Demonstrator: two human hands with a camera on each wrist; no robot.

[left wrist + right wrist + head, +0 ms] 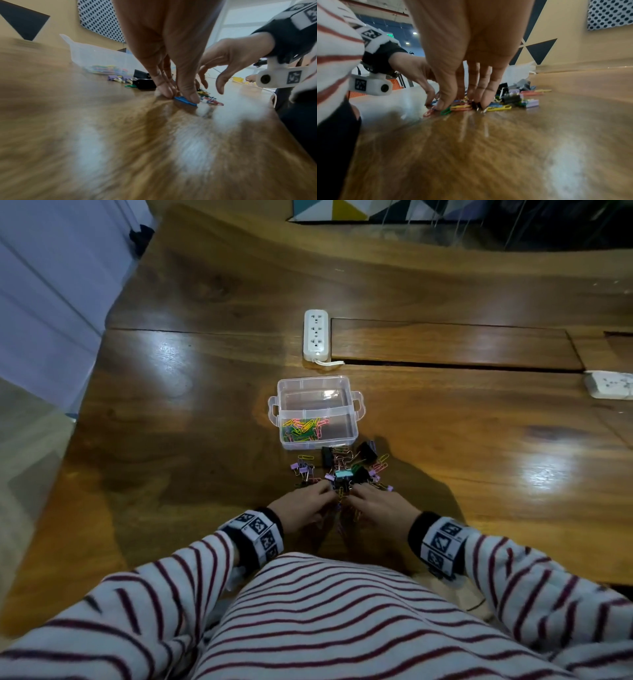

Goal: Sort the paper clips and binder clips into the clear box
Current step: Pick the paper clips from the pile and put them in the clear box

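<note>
The clear box (317, 386) stands on the wooden table, with coloured paper clips (303, 428) in its near compartment; the far compartment looks bare. Just in front of it lies a mixed pile of binder clips (346, 467) and paper clips. Both hands reach into the near side of that pile. My left hand (179, 96) pinches a blue paper clip (186, 102) against the table between thumb and fingertips. My right hand (460, 104) points straight down, its fingertips touching loose paper clips (498, 108), thumb apart from the fingers, holding nothing. Black binder clips (511, 98) lie just beyond it.
A white power strip (315, 335) lies behind the box, beside a long slot (462, 365) in the tabletop. Another white strip (609, 385) sits at the right edge. The table's near edge is close to my body.
</note>
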